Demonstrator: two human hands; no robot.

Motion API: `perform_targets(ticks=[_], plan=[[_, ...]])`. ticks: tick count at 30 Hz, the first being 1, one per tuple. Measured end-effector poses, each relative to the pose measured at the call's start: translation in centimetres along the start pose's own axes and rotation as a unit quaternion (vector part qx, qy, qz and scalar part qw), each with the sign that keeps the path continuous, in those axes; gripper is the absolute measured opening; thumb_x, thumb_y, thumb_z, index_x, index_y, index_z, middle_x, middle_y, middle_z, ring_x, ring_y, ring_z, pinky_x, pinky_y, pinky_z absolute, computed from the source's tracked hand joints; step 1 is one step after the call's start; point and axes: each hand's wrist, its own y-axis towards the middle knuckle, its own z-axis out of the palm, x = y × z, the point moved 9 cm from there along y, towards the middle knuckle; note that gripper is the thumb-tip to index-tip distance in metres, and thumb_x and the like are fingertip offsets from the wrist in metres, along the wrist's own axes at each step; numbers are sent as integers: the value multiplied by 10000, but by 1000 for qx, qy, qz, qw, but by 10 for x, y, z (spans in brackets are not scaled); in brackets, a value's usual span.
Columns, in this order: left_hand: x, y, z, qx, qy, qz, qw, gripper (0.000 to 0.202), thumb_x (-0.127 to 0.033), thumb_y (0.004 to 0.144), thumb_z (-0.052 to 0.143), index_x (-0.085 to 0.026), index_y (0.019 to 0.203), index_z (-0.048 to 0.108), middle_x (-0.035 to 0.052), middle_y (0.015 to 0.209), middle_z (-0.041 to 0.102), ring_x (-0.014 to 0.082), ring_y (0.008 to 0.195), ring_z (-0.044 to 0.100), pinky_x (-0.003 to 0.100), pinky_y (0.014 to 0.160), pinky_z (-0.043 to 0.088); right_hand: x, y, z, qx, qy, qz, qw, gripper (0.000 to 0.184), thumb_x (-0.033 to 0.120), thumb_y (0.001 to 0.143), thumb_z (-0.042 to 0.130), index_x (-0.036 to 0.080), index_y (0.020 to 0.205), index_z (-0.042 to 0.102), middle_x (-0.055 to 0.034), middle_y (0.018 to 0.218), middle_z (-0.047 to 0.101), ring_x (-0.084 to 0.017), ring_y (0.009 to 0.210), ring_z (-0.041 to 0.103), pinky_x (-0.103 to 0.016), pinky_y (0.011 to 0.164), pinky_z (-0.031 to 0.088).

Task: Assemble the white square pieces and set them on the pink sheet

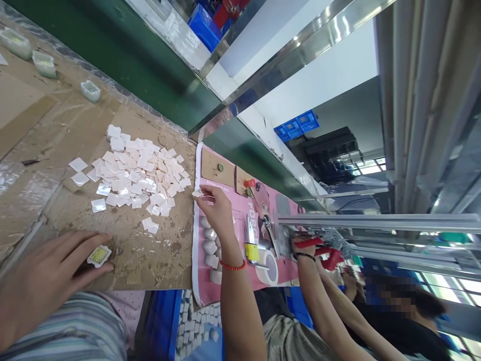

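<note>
Low on the left, my left hand [56, 271] holds a small white cup-like piece [99, 255] with yellow-green filling between thumb and fingers. My right hand [215, 206], with a red bead bracelet at its wrist, pinches a small white square [197, 192] over the left edge of the pink mat [240, 210]. Between and beyond my hands lies a loose heap of pale, shiny squares [143, 170] on the brown cardboard tabletop [131, 250]. A row of white pieces [210, 246] stands on the mat below my right hand.
Several clear cups [90, 92] line the far left edge. On the mat are a tape roll [267, 268], a yellow-and-white tool [251, 250] and cardboard pieces [216, 169]. A co-worker's hand [302, 248] is near red-handled tools. A blue bin of white pieces [197, 321] stands below.
</note>
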Motion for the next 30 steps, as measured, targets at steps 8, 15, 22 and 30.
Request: perform_targets(ticks=[8,15,22,30], plan=[[-5,-3,6,16,56,40,998,327,-370,1032,293,-279,1199,559,-14,1136,653,191,995,605,328,925,393,10,-2,-18,-52,-28,-25,998,127,272,829,579,195,835,680,-65,848,680,-201,812,656,-371,741,585],[-3,3,2,58,14,20,998,342,-384,996,409,-260,1304,490,-22,1168,620,168,1039,566,266,975,368,71,-62,-6,-51,-44,-93,993,142,212,869,579,257,933,697,-51,890,662,-204,864,652,-370,754,574],[-2,2,5,78,-41,1,996,299,-339,1009,432,-259,1285,512,-23,1154,623,161,1062,544,238,977,366,92,-109,33,23,-52,-102,993,386,74,853,480,264,1155,627,-88,1092,656,-246,1027,633,-408,847,572],[-3,-1,5,79,-26,-31,996,342,-266,995,463,-254,1336,443,-3,1174,615,172,1068,564,290,992,385,120,-95,70,36,-93,-99,990,170,273,917,586,190,1058,632,-104,982,673,-260,914,629,-392,758,552]])
